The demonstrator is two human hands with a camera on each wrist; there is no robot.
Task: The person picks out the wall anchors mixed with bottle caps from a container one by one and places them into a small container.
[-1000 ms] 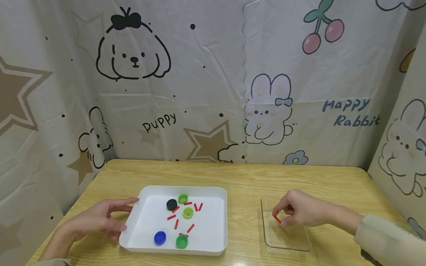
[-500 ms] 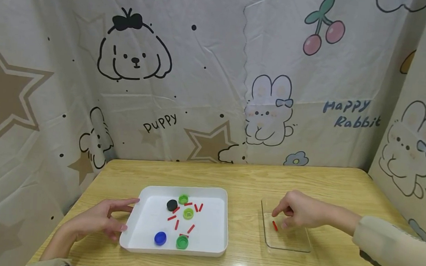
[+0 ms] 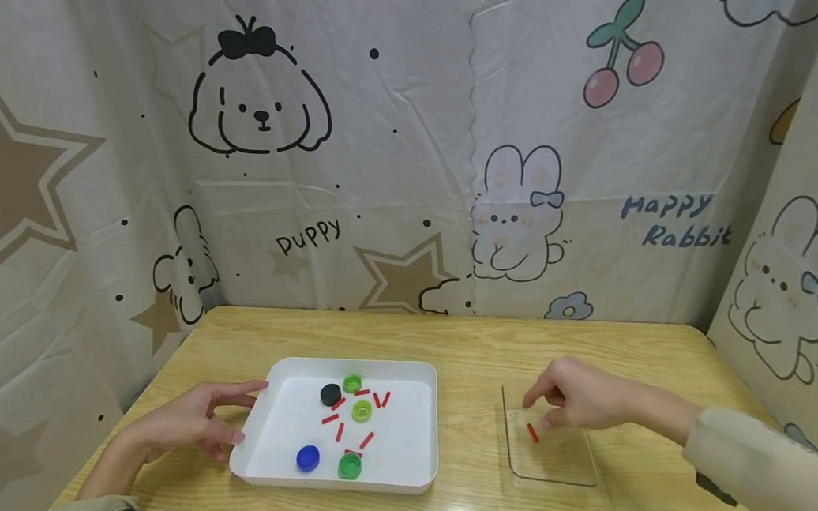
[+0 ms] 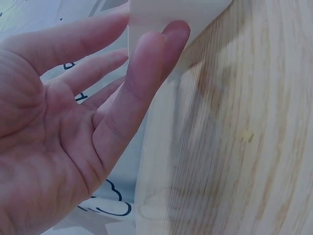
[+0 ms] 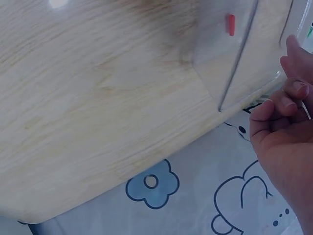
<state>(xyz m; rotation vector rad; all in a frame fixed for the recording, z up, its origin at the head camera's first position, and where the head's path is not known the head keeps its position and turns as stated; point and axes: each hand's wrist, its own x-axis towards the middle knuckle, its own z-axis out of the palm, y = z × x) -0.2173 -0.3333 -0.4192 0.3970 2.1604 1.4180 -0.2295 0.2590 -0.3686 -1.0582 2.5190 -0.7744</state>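
Observation:
My left hand [image 3: 180,421] rests its fingertips against the left wall of a white tray [image 3: 403,461], fingers mostly extended. Seen from the left wrist, those fingertips meet the corner of the white tray [image 4: 166,12]. On the right, my right hand [image 3: 591,395] hovers over a shallow clear plastic box [image 3: 553,480], thumb and index finger parted with nothing between them. Just below these fingers a short red stick [image 3: 533,433] lies in the box. The right wrist view shows the same red stick [image 5: 232,25] apart from the right hand [image 5: 288,127].
Several red sticks [image 3: 367,440] lie scattered in the tray among round caps: a blue cap [image 3: 307,458], a black cap [image 3: 330,395], and green ones such as the front green cap [image 3: 349,465]. A wooden table [image 3: 474,347] carries everything, with a printed curtain [image 3: 401,160] behind.
One second ago my right thumb and index finger pinched the red stick; they have let go and it lies in the clear box. My left hand has stayed at the tray.

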